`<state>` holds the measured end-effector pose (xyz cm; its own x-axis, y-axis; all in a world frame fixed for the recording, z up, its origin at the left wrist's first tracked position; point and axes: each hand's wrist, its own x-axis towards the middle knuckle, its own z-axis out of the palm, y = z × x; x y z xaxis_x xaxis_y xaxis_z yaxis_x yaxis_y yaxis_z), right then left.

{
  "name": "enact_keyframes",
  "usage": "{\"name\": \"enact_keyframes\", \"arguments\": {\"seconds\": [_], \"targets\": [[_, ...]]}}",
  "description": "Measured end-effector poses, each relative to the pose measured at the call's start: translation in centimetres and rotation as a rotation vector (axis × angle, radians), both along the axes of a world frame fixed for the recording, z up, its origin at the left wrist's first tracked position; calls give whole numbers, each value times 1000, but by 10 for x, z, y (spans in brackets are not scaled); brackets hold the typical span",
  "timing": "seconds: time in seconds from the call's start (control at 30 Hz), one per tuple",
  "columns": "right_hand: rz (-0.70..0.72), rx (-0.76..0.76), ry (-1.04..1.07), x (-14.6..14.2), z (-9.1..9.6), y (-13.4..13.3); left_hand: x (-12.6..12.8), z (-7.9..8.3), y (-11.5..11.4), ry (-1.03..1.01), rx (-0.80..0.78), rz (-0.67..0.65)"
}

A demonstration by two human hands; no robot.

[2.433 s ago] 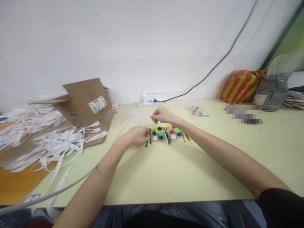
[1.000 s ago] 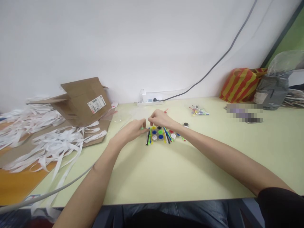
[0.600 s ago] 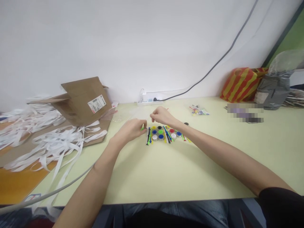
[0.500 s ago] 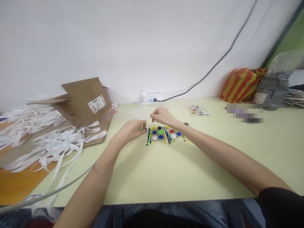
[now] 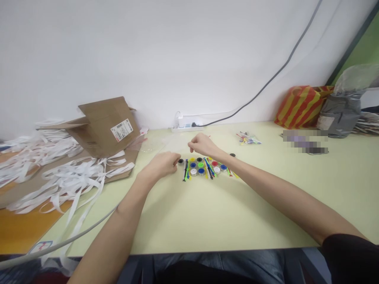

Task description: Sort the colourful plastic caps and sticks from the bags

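Small round coloured discs, among them a green disc (image 5: 200,165), a red disc (image 5: 214,163) and a white disc (image 5: 193,172), lie in grouped rows on the table. Bundles of thin coloured plastic sticks (image 5: 209,168) lie between the groups. My left hand (image 5: 164,164) is closed, its fingertips beside a black disc (image 5: 180,161) at the left end; whatever the fingers may hold is hidden. Over the back of the rows, my right hand (image 5: 203,145) is closed with fingers curled down; its grip is too small to make out. My right forearm covers the right end of the rows.
A cardboard box (image 5: 109,128) stands at the left behind tangled white straps (image 5: 74,177). A grey cable (image 5: 97,223) crosses the front left. Against the wall sits a power strip (image 5: 187,128). A bag of coloured sticks (image 5: 248,138) and a striped bag (image 5: 300,106) lie to the right.
My left hand has shifted slightly down and turned, its fingertips drawing back from the left end; the black disc there shows more fully. My right hand has hardly moved.
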<state>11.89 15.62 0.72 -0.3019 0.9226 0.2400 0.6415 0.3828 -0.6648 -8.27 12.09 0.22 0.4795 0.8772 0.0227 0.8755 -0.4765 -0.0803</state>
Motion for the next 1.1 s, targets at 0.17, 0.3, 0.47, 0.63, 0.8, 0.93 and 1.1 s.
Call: {"name": "enact_keyframes", "arguments": {"seconds": [0.17, 0.3, 0.47, 0.63, 0.8, 0.93, 1.1], "targets": [[-4, 5, -4, 0, -1, 0, 6, -1, -2, 48, 51, -8], [-10, 14, -17, 1, 0, 0, 11, 5, -6, -11, 65, -23], [-26, 34, -27, 2, 0, 2, 6, 12, -8, -6, 111, 68], [-28, 22, -39, 2, -2, 4, 4, 9, -10, 33, -12, 107], [-32, 30, -37, 4, 0, 5, 10, 3, -9, 56, 9, 71], [-44, 18, -30, 5, 1, 3, 10, 1, -7, 85, 39, 33], [-47, 15, -57, 7, 0, 10, 8, -1, -5, 131, 84, 38]]}}
